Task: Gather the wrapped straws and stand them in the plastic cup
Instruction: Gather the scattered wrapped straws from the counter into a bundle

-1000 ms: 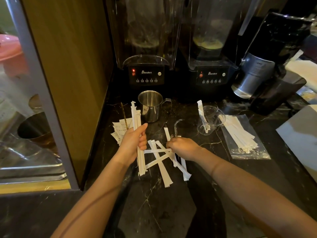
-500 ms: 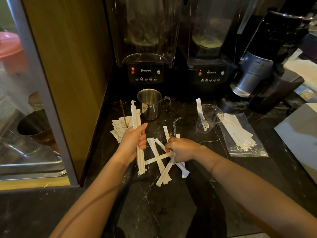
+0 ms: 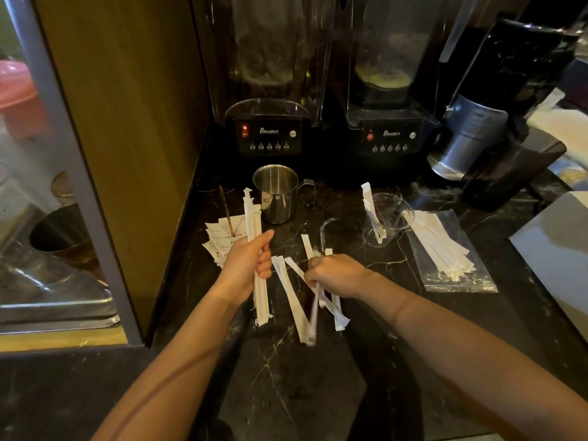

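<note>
The wrapped straws [image 3: 291, 294] are plain white paper, and so is the bundle [image 3: 254, 224] in the left hand [image 3: 245, 268]. The plastic cup [image 3: 386, 218] is clear and colourless. The counter [image 3: 286, 377] is black stone veined with thin white lines. The small jug [image 3: 276, 192] is bare silver steel. The blenders [image 3: 269, 135] have black bases with white lettering and a red light. The side panel [image 3: 127, 122] is brown wood grain, and the bag [image 3: 445, 249] is transparent.

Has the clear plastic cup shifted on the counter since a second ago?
No. The clear plastic cup sits as before, just left of the clear bag of wrapped straws.
</note>
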### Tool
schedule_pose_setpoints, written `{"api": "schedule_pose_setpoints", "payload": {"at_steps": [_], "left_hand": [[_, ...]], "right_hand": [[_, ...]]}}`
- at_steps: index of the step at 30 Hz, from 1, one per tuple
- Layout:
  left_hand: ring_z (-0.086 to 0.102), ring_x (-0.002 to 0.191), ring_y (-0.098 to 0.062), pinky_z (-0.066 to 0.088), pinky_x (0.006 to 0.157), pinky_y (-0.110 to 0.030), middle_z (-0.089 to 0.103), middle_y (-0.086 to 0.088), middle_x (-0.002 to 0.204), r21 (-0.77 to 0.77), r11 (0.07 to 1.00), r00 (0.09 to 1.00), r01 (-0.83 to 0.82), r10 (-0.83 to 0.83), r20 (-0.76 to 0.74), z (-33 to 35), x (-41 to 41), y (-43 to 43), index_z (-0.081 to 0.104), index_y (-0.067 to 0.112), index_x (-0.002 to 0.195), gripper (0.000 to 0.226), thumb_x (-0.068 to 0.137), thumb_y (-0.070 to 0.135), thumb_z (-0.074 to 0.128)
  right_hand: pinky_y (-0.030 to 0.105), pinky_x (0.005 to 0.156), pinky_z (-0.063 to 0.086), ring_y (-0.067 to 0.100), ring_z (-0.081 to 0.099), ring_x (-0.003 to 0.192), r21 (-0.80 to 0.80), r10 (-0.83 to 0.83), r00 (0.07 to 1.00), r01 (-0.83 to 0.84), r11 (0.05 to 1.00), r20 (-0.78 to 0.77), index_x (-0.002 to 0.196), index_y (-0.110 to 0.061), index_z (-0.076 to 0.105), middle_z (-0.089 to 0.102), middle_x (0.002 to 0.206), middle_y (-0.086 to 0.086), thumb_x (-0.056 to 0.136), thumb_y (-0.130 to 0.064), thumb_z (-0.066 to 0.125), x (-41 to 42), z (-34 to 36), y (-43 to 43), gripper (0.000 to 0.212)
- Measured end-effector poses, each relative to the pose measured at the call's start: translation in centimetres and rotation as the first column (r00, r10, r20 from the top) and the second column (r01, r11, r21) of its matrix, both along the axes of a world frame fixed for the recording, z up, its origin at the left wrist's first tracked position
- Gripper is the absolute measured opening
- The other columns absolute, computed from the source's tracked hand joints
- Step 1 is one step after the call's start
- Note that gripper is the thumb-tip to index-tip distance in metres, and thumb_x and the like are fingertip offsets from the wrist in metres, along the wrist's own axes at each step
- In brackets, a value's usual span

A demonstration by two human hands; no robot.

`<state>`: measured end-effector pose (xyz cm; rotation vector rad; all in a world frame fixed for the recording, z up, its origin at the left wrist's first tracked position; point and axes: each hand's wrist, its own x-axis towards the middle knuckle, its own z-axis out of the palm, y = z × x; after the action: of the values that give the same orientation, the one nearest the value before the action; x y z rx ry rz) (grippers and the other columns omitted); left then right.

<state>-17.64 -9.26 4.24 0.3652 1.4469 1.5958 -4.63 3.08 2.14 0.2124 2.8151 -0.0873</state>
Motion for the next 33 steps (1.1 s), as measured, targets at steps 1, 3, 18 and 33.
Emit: {"api": "schedule_pose_setpoints", "payload": {"at_steps": [1, 3, 18, 33], "left_hand": [[0.031, 0.034, -0.005, 0.031, 0.036, -0.014, 0.035, 0.008, 0.038, -0.001, 1.000, 1.000, 0.000, 0.000, -0.003, 0.0, 0.0, 0.0, 0.040, 0.016, 0.060, 0.031, 0.089, 0.024, 0.050], [0.032, 0.034, -0.005, 0.031, 0.037, -0.014, 0.035, 0.008, 0.039, -0.006, 1.000, 1.000, -0.003, 0.003, -0.010, 0.0, 0.0, 0.0, 0.040, 0.016, 0.061, 0.031, 0.089, 0.024, 0.050], [0.033, 0.034, -0.004, 0.032, 0.036, -0.013, 0.036, 0.008, 0.040, -0.029, 0.999, 0.999, -0.034, 0.033, -0.025, -0.2, -0.7, -0.6, 0.042, 0.015, 0.063, 0.028, 0.088, 0.025, 0.051], [0.031, 0.031, -0.004, 0.029, 0.033, -0.015, 0.034, 0.009, 0.035, -0.010, 1.000, 0.999, 0.029, -0.029, 0.038, -1.5, -0.2, -0.3, 0.040, 0.017, 0.056, 0.035, 0.089, 0.022, 0.050]], "right_hand": [[0.034, 0.068, 0.038, 0.032, 0.055, 0.095, 0.008, 0.001, 1.000, -0.001, 1.000, -0.025, 0.093, -0.008, 0.057, 0.055, 0.104, 0.015, 0.085, 0.000, 0.046, -0.2, 0.0, 0.2, 0.016], [0.033, 0.070, 0.039, 0.030, 0.053, 0.098, 0.008, -0.019, 0.998, 0.019, 1.000, -0.063, 0.093, -0.007, 0.057, 0.055, 0.106, 0.014, 0.084, 0.003, 0.047, -0.6, -0.1, 0.4, 0.017], [0.048, 0.103, 0.033, 0.034, 0.027, 0.133, -0.259, -0.659, 0.741, 0.616, 0.744, -0.131, 0.139, -0.020, 0.017, 0.022, 0.147, 0.011, 0.076, -0.047, 0.062, -0.7, -1.7, -0.4, 0.082], [0.042, 0.096, 0.040, 0.034, 0.036, 0.127, -0.156, -0.837, 0.510, 0.860, 0.486, 0.200, 0.138, -0.004, 0.017, 0.030, 0.139, 0.017, 0.062, -0.065, 0.065, -3.4, -1.8, -3.9, 0.108]]}}
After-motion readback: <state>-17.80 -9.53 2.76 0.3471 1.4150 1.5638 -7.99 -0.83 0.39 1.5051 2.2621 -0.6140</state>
